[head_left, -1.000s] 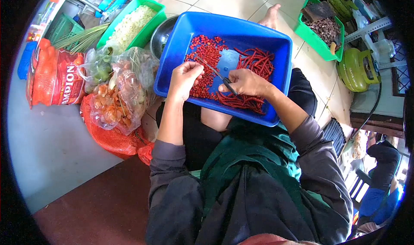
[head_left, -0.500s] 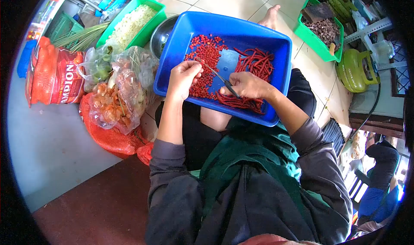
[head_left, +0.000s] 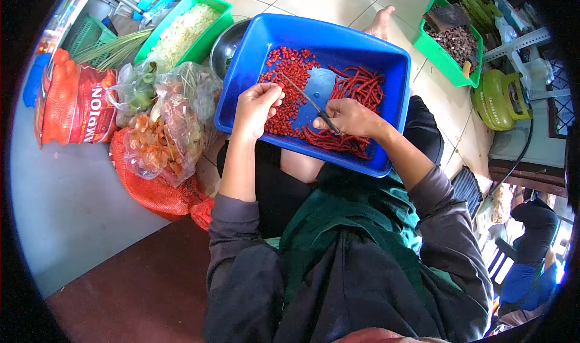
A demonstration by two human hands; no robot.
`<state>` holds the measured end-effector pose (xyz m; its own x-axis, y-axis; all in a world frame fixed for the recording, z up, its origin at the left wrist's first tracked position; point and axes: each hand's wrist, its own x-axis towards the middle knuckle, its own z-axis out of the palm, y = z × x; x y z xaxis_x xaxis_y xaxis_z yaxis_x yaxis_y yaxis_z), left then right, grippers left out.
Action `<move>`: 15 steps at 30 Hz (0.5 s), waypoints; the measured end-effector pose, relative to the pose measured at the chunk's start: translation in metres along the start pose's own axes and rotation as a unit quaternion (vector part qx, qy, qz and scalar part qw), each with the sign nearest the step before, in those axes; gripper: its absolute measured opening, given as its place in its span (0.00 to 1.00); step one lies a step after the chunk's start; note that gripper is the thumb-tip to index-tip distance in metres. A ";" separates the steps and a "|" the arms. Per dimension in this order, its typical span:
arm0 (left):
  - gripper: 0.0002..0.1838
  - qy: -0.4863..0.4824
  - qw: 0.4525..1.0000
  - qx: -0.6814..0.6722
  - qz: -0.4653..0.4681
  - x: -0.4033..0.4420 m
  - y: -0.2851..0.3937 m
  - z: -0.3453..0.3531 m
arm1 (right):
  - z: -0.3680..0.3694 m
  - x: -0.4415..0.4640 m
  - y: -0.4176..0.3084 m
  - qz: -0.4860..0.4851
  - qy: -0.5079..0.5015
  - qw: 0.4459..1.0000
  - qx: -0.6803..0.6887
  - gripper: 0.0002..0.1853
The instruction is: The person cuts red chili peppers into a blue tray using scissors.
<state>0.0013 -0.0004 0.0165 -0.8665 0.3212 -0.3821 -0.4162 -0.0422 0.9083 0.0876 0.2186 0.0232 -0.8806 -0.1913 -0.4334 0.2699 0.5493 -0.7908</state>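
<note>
A blue plastic tub rests across my lap. Cut red chili pieces cover its left half, while whole red chilies lie in its right half and along the near side. My right hand is closed around the dark handle of a small knife, whose thin blade points up and left over the cut pieces. Above the tub's near left part, my left hand is pinched closed. Whatever lies between its fingertips is too small to make out. The blade is apart from those fingers.
To the left stand a green tub of pale chopped vegetable, a metal bowl, plastic bags of vegetables and a red mesh sack. At right are a green tub of brown pieces and a green gas cylinder.
The knife blade has moved away from my left fingertips, its tip now farther up over the cut chilies. My left hand has hardly moved.
</note>
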 end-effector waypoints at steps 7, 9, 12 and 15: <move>0.05 -0.024 1.000 0.003 -0.004 0.002 -0.002 0.000 | 0.006 0.002 -0.009 -0.010 -0.014 0.999 -0.047 0.37; 0.04 -0.023 1.000 0.013 -0.007 0.001 -0.001 -0.001 | 0.007 0.003 -0.009 -0.028 -0.003 0.999 -0.037 0.37; 0.04 -0.018 1.000 0.013 -0.005 0.003 -0.003 -0.002 | 0.006 0.002 -0.010 -0.026 0.011 0.999 -0.027 0.36; 0.04 -0.013 1.000 0.001 -0.009 0.004 -0.003 -0.003 | 0.004 0.003 -0.004 -0.029 0.016 0.999 -0.025 0.35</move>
<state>-0.0013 -0.0019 0.0117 -0.8519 0.3459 -0.3932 -0.4305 -0.0350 0.9019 0.0853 0.2124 0.0232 -0.9066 -0.1973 -0.3730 0.1996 0.5783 -0.7910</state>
